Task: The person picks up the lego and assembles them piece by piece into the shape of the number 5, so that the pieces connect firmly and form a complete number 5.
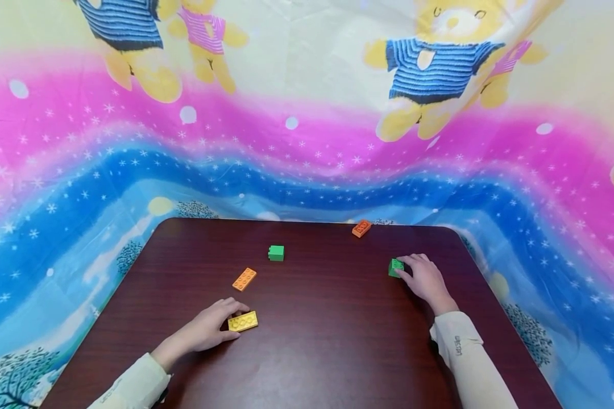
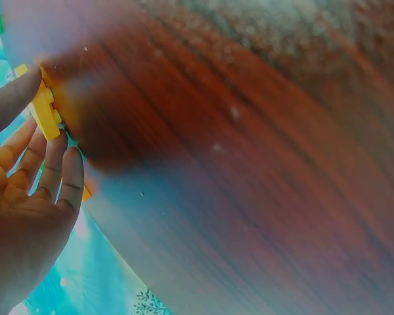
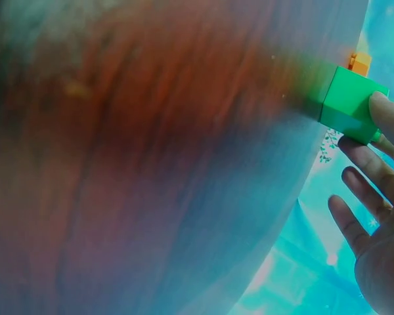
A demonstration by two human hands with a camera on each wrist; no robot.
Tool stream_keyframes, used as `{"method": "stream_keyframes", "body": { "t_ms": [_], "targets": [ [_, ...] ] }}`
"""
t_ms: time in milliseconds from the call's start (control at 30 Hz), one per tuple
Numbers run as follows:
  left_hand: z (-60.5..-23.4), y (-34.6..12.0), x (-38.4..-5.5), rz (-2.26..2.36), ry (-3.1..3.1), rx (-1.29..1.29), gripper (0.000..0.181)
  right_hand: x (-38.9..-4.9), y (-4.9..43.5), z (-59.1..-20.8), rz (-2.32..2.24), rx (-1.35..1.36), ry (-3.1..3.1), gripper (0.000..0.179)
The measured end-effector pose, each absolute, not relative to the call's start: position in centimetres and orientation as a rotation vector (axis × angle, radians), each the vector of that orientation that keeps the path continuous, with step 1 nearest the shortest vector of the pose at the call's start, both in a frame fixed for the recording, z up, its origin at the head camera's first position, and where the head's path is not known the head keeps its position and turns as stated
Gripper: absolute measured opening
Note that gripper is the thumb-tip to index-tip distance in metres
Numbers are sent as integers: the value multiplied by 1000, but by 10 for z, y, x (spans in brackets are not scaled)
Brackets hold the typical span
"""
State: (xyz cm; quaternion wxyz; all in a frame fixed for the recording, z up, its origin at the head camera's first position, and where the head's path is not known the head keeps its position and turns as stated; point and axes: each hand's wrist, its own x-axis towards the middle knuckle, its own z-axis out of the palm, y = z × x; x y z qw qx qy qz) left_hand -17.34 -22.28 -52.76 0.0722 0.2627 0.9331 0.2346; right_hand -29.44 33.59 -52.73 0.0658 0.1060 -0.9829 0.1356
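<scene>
Left hand [image 1: 211, 326] (lower left) pinches yellow brick [image 1: 243, 322], right hand [image 1: 427, 280] (centre right) green block [image 1: 395, 268]; shallow fingertip grips could let either slip.

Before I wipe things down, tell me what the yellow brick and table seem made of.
The yellow brick: probably hard plastic, smooth-looking, given its even colour and moulded studs. The table: wood or wood-look laminate, fairly glossy, showing dark grain and soft reflections.

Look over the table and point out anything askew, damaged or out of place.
The green block nobody is holding lies on its side, studs facing left rather than up. The darker orange brick sits right by the far edge of the table, so it might get knocked off. No damage shows.
</scene>
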Motion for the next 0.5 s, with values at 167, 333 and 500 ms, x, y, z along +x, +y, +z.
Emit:
{"method": "stream_keyframes", "body": {
  "t_ms": [167, 333, 500],
  "targets": [
    [-527, -221, -173, 685, 2808, 774, 42, -294, 336, -527, 403, 324, -2969, 46],
    [-526, -220, -173, 669, 2805, 755, 41, -293, 335, -525, 405, 321, -2974, 46],
    [-525, -218, -173, 687, 2808, 767, 42, -292, 333, -523, 411, 330, -2966, 44]
  ]
}}
